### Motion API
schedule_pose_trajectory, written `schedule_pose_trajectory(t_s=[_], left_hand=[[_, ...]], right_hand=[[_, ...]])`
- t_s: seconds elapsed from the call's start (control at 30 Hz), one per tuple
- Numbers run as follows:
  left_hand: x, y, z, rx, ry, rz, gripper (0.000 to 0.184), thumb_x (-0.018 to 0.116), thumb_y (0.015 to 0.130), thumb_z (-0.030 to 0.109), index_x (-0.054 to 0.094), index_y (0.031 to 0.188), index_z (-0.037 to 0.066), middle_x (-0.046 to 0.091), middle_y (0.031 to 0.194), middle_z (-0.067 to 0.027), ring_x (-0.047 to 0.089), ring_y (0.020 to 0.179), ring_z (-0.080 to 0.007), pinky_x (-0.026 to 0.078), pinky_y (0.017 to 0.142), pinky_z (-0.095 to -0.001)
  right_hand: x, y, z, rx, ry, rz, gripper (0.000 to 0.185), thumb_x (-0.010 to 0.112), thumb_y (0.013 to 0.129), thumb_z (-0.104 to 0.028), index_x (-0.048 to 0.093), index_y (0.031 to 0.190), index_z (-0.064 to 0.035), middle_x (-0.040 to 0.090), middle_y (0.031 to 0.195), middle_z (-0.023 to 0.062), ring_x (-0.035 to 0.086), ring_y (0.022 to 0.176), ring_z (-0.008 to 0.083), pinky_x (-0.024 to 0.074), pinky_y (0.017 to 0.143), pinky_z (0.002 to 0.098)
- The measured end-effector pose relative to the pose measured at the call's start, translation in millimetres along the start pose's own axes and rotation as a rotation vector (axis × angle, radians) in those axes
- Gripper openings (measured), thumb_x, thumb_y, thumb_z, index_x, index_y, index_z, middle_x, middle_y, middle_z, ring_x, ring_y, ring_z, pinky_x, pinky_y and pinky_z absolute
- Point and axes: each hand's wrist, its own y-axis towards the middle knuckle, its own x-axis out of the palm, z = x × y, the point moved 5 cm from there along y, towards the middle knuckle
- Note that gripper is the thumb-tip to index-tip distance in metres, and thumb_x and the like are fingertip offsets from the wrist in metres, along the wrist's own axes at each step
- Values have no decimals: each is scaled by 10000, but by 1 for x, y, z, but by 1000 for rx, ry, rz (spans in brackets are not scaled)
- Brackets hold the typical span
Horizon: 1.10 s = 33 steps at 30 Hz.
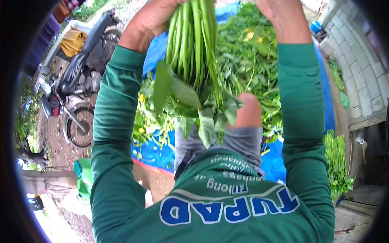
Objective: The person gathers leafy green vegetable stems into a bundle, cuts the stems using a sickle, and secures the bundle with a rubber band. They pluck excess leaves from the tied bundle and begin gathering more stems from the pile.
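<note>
A bundle of long green stems (190,44) hangs at the top centre, its broad leaves pointing down over my lap. My left hand (160,16) is at the bundle's upper left side, with its fingers cut off by the top edge. To the right of the bundle and apart from its visible part is my right hand (275,8), also cut by the frame edge, so its fingers do not show. Beneath both arms, a big heap of loose leafy greens (247,60) with a few yellow pieces lies on a blue tarp (275,162).
A motorcycle (77,81) with a yellow cloth stands at the left. Near my elbow is a green container (83,178). Another bundle of greens (336,162) lies at the right, below a block wall (356,60). Part of a person (44,36) shows at the upper left.
</note>
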Motion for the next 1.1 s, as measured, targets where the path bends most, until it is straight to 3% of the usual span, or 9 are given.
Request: schedule_pose_trajectory(t_s=[0.13,0.23,0.37,0.5,0.6,0.67,0.8,1.03,1.1], left_hand=[[-11,66,28,192,-31,-114,268,709,1042,316,740,1143,69,739,1057,-59,711,955,-169,602,856,-330],[26,85,41,168,-61,-50,247,707,1044,325,736,1097,85,729,1054,-56,702,955,-157,603,842,-323],[49,110,39,83,-345,-164,290,755,1019,354,735,1135,89,712,987,-43,683,882,-128,600,831,-327],[71,95,66,168,-70,-101,340,784,998,359,721,1149,61,708,959,-43,677,837,-126,601,770,-326],[84,79,101,565,221,59,377,813,974,351,736,1120,12,724,998,-65,695,868,-148,593,739,-318],[77,90,92,468,170,-14,383,814,969,356,759,1087,-4,733,1002,-83,701,886,-162,594,770,-336],[58,99,103,485,155,-35,333,791,975,303,788,1035,-25,759,958,-100,713,860,-161,615,798,-324],[75,90,109,362,-9,-221,260,771,1003,305,762,1051,50,732,969,-69,703,847,-152,629,825,-333],[77,90,107,307,-67,-208,286,777,1013,346,746,1085,70,719,956,-56,690,823,-149,626,818,-321]], right_hand=[[-27,21,19,316,77,-203,1567,942,768,-613,-128,1663,102,180,1698,426,253,1608,492,224,1335,576],[-24,27,40,233,-117,-220,1550,955,772,-577,-115,1674,90,206,1690,411,282,1589,509,285,1318,553],[-43,20,41,137,-146,-48,1421,967,792,-313,-65,1687,79,297,1664,356,378,1555,418,403,1255,500],[-51,9,31,195,10,-83,1170,832,818,-84,69,1698,27,534,1512,237,607,1331,323,558,1061,436],[-43,4,12,114,-338,70,1150,868,846,-119,101,1692,5,537,1524,272,612,1354,351,570,1048,463],[-38,6,20,-25,-278,43,1257,906,871,-271,11,1712,1,434,1593,364,515,1462,447,513,1143,512],[-66,20,-1,302,-148,56,1449,950,833,-402,-132,1706,4,303,1648,422,354,1551,518,374,1259,577],[-38,22,-4,121,216,-100,1292,895,886,-135,-82,1727,-56,565,1436,200,677,1216,269,603,1034,404],[-36,19,-2,193,243,-77,1097,859,872,-62,140,1699,-26,622,1337,149,694,1158,241,620,974,368]])
